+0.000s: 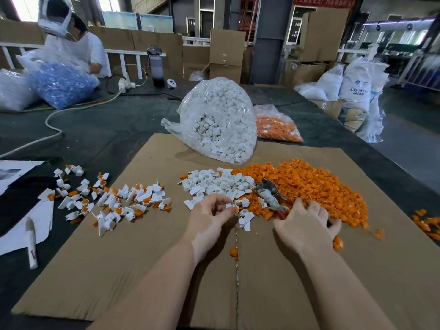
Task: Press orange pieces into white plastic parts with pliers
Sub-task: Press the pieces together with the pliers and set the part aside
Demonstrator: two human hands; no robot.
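Observation:
My left hand (210,214) pinches a small white plastic part with an orange piece (232,207) at its fingertips, just in front of the loose pile of white parts (214,184). My right hand (307,225) lies palm down with fingers curled at the near edge of the orange pile (314,186); what it holds is hidden. The pliers (271,194) lie on the pile with jaws pointing away, their handles running toward my right hand. Joined white-and-orange parts (114,201) are spread to the left.
A cardboard sheet (142,270) covers the dark table. Behind the piles stand a clear bag of white parts (221,120) and a bag of orange pieces (276,126). A marker (32,241) and papers lie at left. A person with a bag of blue parts (59,84) sits far left.

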